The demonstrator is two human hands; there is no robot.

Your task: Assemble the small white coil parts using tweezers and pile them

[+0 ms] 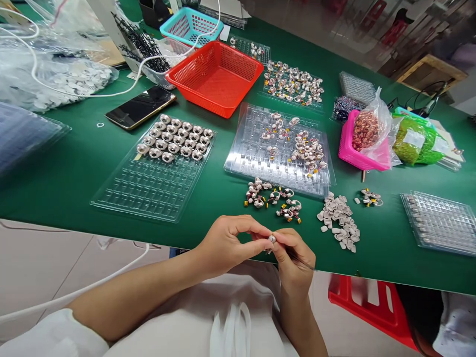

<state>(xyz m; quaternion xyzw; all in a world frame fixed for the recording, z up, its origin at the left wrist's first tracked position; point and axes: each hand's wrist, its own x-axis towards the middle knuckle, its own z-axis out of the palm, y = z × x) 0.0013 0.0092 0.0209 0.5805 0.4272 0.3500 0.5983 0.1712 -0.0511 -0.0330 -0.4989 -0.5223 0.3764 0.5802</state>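
My left hand [228, 243] and my right hand [295, 255] meet at the near edge of the green table [67, 173]. Both pinch one small silvery part [271, 239] between their fingertips. Just beyond them lie a loose cluster of wired parts [273, 198] and a heap of small grey caps [340, 220]. A clear tray [148, 193] to the left holds rows of finished silvery parts [174, 139] at its far end. Another clear tray [253, 153] in the middle holds scattered wired parts.
A red basket [215, 77], a teal basket [191, 25] and a phone [141, 106] lie further back. A pink basket [353, 153] with bagged copper coils stands right, beside green bags [416, 139]. More trays [441, 223] sit far right. White cable [74, 94] crosses the left.
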